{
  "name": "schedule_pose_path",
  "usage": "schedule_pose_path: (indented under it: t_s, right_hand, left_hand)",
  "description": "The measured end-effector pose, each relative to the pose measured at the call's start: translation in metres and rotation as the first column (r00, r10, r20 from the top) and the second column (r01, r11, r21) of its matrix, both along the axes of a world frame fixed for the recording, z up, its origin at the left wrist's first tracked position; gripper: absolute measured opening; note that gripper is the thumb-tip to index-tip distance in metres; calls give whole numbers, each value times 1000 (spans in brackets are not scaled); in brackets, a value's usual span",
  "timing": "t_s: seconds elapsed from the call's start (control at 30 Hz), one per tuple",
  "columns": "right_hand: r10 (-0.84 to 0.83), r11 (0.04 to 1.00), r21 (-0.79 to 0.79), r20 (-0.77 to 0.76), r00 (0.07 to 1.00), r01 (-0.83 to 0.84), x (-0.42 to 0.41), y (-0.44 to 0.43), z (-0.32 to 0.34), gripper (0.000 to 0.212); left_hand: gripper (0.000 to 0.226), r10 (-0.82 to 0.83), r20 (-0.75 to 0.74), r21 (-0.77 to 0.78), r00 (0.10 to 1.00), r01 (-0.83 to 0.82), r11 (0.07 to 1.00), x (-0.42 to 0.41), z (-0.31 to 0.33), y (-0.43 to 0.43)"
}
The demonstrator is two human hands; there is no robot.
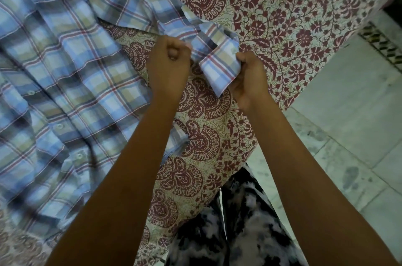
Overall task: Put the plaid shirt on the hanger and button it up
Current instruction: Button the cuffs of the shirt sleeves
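The blue, tan and red plaid shirt (65, 65) lies spread over the left part of the bed, its white buttons showing down the placket. One sleeve stretches to the right, ending in a cuff. My left hand (168, 65) is a closed fist gripping the sleeve just behind the cuff. My right hand (248, 78) pinches the cuff's other edge, and the fabric hangs between the two hands. No hanger is in view.
The bed carries a cream sheet (282, 4) printed with maroon flowers and paisley. Its edge runs diagonally at the right, with pale marble floor tiles (348, 135) beyond. My black-and-white patterned clothing (228, 233) is at the bottom.
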State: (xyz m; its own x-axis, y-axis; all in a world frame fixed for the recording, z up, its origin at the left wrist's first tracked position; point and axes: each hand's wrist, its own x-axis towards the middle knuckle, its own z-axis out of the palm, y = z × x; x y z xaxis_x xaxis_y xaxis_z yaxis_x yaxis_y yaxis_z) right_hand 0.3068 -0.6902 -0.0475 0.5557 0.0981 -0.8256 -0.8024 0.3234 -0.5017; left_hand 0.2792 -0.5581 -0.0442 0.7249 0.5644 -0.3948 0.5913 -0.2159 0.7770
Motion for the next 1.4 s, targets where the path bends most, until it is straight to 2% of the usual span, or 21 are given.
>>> schedule_pose_path:
  t_s: [0.07,0.13,0.17,0.2,0.27,0.33,0.4,0.47,0.5,0.53,0.6,0.63,0.67,0.7,0.77,0.9,1.03,1.1,1.17,1.3,1.4]
  right_hand:
    - [32,999,-39,11,999,-32,1,-2,1,16]
    - [113,980,-170,77,991,-99,-2,-2,6,9]
    - [165,949,-292,146,975,-117,-3,-3,8,8]
    - [239,892,-439,254,937,-108,-6,-4,10,15]
    - [454,748,-663,470,757,-38,-10,-11,10,33]
    - [633,671,-740,543,552,-42,-16,-17,8,48]
    - [704,659,-735,531,471,-157,-20,-23,9,65]
    - [724,661,-700,498,477,-272,-22,-24,9,75]
    - [706,677,-684,501,500,-272,-22,-25,8,67]
    - [663,701,-678,508,551,-219,-19,-25,8,50]
    - [422,789,-612,482,768,-49,-9,-27,7,13]
    - [216,849,-526,425,879,46,-1,-30,9,15]
    - [15,900,-417,324,946,129,7,-34,9,20]
    - [-130,922,-331,222,966,200,14,-40,8,24]
    - [-211,915,-320,134,968,244,28,-57,3,29]
    - [-127,884,-431,147,981,179,51,-75,-12,32]
    - [-13,807,-584,123,992,83,60,-81,-32,28]
    - [87,753,-658,132,987,21,57,-82,-33,24]
    - [194,691,-723,160,968,-19,48,-79,-26,27]
    - [409,597,-796,201,890,-95,-1,-72,3,45]
    - [539,561,-817,238,808,-134,-36,-71,28,54]
  left_hand:
    - [29,51,-130,-241,990,-82,967,-5,2,-8]
    - [35,90,-158,-472,983,-155,868,-4,9,-17]
    - [33,118,-116,-475,986,-160,865,0,13,-20]
    - [30,130,-69,-414,989,-147,898,5,18,-22]
    - [27,93,-7,-301,996,-90,949,20,25,-26]
    - [20,28,0,-281,1000,-27,959,35,31,-29]
    - [21,-24,-9,-278,1000,21,960,51,37,-33]
    - [13,-99,-3,-277,995,94,956,65,41,-39]
    - [6,-151,0,-294,989,144,945,69,42,-42]
    - [8,-206,1,-314,979,196,929,74,42,-47]
    - [16,-286,-14,-311,958,267,912,77,38,-52]
    - [19,-299,-20,-278,954,282,918,77,34,-52]
    - [21,-303,-25,-235,953,290,928,76,30,-51]
    - [21,-310,-34,-182,950,299,937,73,25,-48]
    - [23,-364,-77,-25,928,363,931,64,15,-41]
    - [48,-545,-216,162,810,580,798,43,-11,-25]
    - [69,-642,-460,185,614,773,607,31,-24,-21]
    - [73,-655,-483,181,581,798,574,28,-24,-22]
    - [73,-649,-465,185,601,784,593,26,-23,-22]
    - [71,-589,-311,240,746,662,710,4,-10,-15]
    - [70,-563,-213,225,798,601,767,-25,15,-14]
